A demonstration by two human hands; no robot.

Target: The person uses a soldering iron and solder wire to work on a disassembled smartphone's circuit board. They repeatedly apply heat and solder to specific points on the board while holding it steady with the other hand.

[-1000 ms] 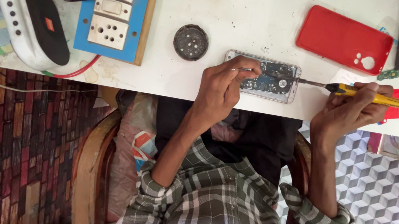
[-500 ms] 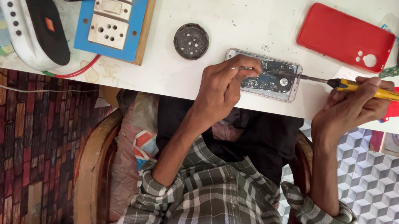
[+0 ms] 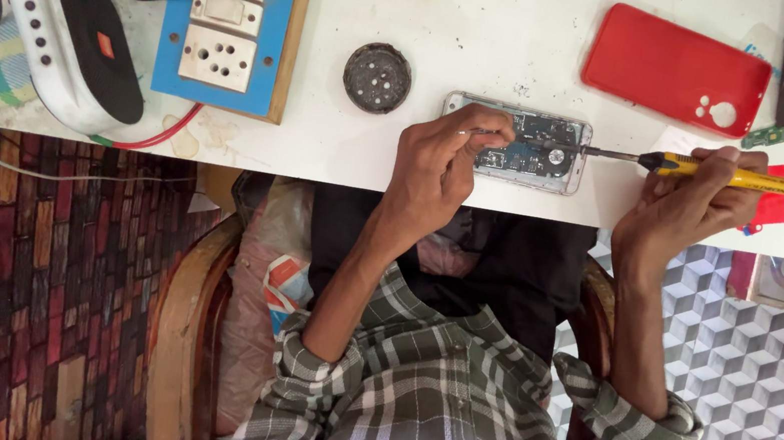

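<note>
White bench, opened phone [image 3: 534, 153] (circuitry bare), left fingers [image 3: 485, 126] pinching tweezers [image 3: 477, 132], right fingers [image 3: 711, 169] gripping soldering iron [image 3: 751, 179].

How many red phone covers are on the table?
1. The red phone cover lies on the white table, up beyond the yellow-handled tool. More could be hidden outside the picture.
</note>
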